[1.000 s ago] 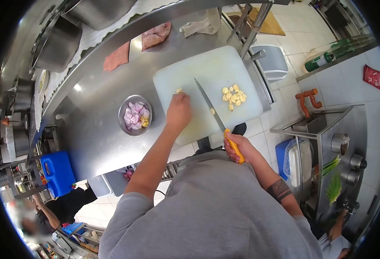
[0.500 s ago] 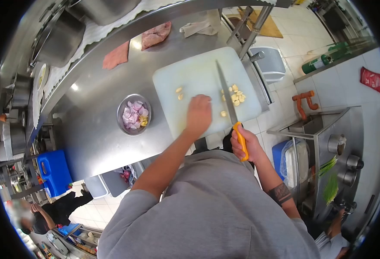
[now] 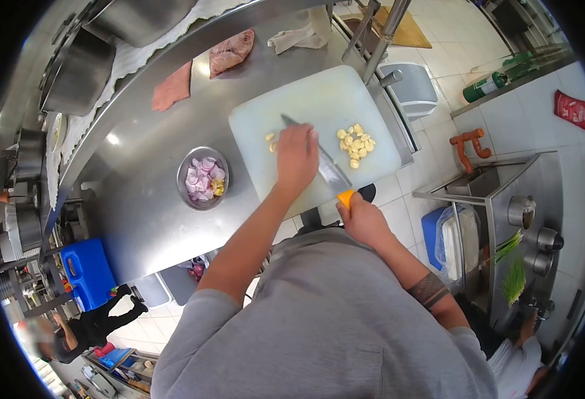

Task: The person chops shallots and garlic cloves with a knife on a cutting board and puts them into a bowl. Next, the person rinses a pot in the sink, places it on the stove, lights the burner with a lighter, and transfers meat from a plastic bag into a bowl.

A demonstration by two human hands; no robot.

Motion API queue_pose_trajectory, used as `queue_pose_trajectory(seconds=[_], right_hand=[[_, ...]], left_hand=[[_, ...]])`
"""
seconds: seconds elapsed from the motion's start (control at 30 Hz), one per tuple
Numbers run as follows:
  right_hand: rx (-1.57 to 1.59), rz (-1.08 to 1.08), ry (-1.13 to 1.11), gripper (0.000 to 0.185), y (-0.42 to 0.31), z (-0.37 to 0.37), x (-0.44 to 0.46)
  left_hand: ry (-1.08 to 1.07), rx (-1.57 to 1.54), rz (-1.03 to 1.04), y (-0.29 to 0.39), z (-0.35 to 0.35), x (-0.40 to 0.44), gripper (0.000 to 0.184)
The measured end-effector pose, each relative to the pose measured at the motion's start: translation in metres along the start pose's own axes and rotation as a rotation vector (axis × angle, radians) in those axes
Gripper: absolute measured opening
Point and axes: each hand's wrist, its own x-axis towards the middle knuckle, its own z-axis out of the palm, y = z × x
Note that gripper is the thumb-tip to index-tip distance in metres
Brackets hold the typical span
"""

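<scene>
My right hand (image 3: 364, 221) grips the yellow handle of a large kitchen knife (image 3: 333, 171). The blade slants up and left over the white cutting board (image 3: 332, 86). Laid over the middle of the blade, my left hand (image 3: 297, 158) is closed, its fingers pressed together. What is under those fingers is hidden. Just left of them lie a couple of peeled garlic cloves (image 3: 270, 137). A pile of garlic cloves (image 3: 355, 142) sits on the board's right side. Left of the board stands a metal bowl (image 3: 202, 151) with sliced purple onion (image 3: 203, 178) and some yellow pieces.
Two pieces of raw meat (image 3: 231, 53) and a cloth (image 3: 300, 38) lie at the back of the steel counter (image 3: 133, 193). A shelf with large pots (image 3: 79, 73) runs along the far side. Another person (image 3: 89, 329) is at the lower left, another's arm (image 3: 526, 332) lower right.
The knife has swung left, from beside the garlic pile to beneath my left hand. My right hand has shifted slightly left with it. The view has shifted a little.
</scene>
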Motion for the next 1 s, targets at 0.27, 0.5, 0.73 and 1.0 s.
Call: queue_pose_trajectory(seconds=[0.27, 0.5, 0.73, 1.0], right_hand=[[-0.161, 0.192, -0.195, 0.041, -0.009, 0.018, 0.005], [-0.117, 0.193, -0.172, 0.038, -0.012, 0.016, 0.006], [0.807, 0.346, -0.286, 0.039, 0.012, -0.009, -0.003], [1.312, 0.379, -0.717, 0.040, 0.024, -0.006, -0.013]], left_hand=[[-0.234, 0.324, 0.246, -0.012, 0.055, 0.027, 0.034], [-0.228, 0.412, 0.255, -0.018, 0.063, 0.035, 0.033], [0.132, -0.023, 0.002, -0.011, 0.024, 0.030, 0.018], [0.159, 0.073, -0.195, -0.045, -0.039, -0.030, 0.023]])
